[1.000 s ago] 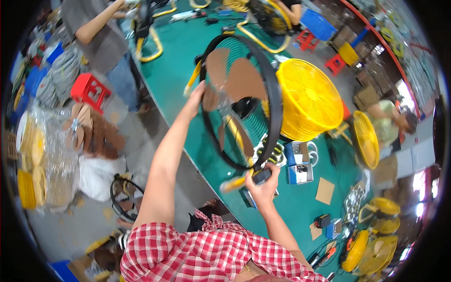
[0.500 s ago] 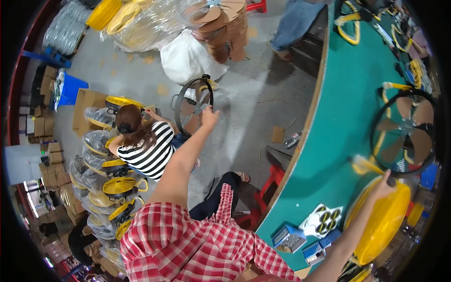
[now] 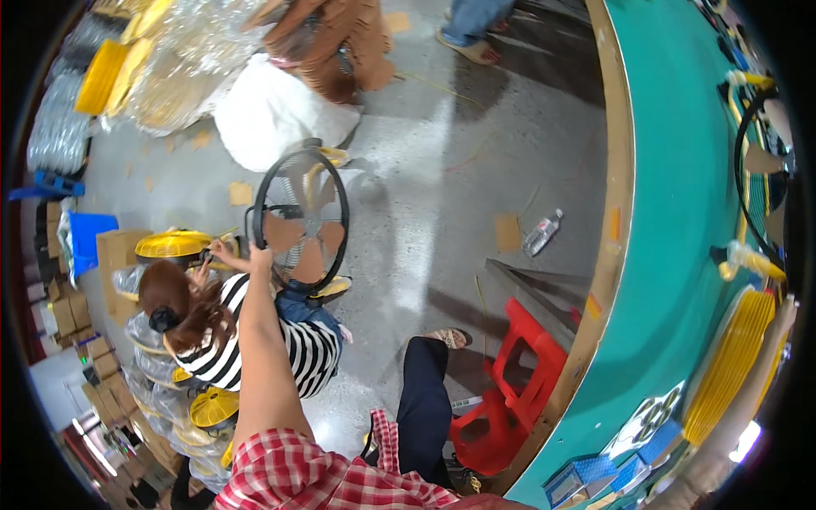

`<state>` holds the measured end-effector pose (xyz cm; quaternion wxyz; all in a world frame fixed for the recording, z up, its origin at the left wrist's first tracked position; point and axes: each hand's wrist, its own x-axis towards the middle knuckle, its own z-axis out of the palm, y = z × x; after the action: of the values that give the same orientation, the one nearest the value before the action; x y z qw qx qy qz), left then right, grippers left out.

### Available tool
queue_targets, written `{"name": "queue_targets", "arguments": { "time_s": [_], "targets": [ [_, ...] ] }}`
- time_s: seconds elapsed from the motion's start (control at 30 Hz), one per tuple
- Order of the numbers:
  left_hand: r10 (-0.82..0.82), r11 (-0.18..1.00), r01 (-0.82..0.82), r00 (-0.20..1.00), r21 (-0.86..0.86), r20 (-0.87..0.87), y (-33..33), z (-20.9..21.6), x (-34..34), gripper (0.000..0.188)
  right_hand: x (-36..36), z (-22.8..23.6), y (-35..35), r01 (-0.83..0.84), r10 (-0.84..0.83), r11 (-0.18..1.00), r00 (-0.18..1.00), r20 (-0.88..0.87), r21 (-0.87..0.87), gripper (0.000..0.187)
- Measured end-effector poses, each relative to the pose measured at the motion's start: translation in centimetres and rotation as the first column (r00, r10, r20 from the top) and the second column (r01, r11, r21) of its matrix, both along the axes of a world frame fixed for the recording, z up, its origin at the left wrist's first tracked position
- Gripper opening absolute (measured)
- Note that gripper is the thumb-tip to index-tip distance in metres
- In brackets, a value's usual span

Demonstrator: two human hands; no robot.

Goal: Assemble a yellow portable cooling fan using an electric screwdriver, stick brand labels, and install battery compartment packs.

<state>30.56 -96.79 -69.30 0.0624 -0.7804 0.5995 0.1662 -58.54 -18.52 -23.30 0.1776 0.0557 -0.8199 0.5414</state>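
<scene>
My left hand (image 3: 260, 259) reaches down to the left rim of a round floor fan (image 3: 308, 257) with a black ring and brown blades. Its fingers appear closed on that rim, though they show only small. The fan stands tilted on the floor beside a crouching co-worker (image 3: 200, 314) in a striped top. My right hand (image 3: 785, 314) is at the far right edge of the picture, next to stacked yellow fan grilles (image 3: 727, 374) and a yellow tube handle (image 3: 755, 260); its fingers are too small to read. Another black-ringed fan (image 3: 751, 153) sits on the green table.
The green table (image 3: 671, 170) runs along the right, with blue boxes (image 3: 586, 478) near its front edge. A red stool (image 3: 527, 365) is under that edge, with a bottle (image 3: 542, 234) on the floor. Wrapped fans line the left; a white sack (image 3: 272, 115) lies ahead.
The view has swung right. My left hand has gone from the fan's right side to its left rim, and the fan now faces me more squarely. My right hand has shifted toward the picture's edge.
</scene>
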Motion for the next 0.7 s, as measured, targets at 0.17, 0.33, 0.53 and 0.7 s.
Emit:
{"name": "queue_targets", "arguments": {
  "time_s": [0.17, 0.33, 0.53, 0.7],
  "targets": [
    [-0.148, 0.986, 0.15, 0.988, 0.075, -0.033, 10.3, 2.8, -15.4, 0.083, 0.8, 8.2, 2.0, 0.034, -0.035, 0.999, 0.998, 0.053, 0.019, 0.078],
    [-0.237, 0.971, 0.225, 0.942, -0.076, -0.236, 13.1, 5.3, -20.1, 0.08, 5.0, 6.6, -3.6, 0.162, -0.248, 0.901, 0.954, 0.171, 0.403, 0.042],
    [-0.195, 0.977, 0.212, 0.874, -0.013, -0.444, 10.8, 11.8, -23.5, 0.059, 18.2, 8.4, -12.8, -0.018, 0.234, 0.755, 0.941, -0.243, 0.655, 0.074],
    [-0.273, 0.915, 0.403, 0.655, 0.02, -0.704, 13.9, 27.8, -26.7, 0.056, 32.2, 10.3, -11.5, -0.344, 0.616, 0.48, 0.787, -0.03, 0.807, 0.059]
  ]
}}
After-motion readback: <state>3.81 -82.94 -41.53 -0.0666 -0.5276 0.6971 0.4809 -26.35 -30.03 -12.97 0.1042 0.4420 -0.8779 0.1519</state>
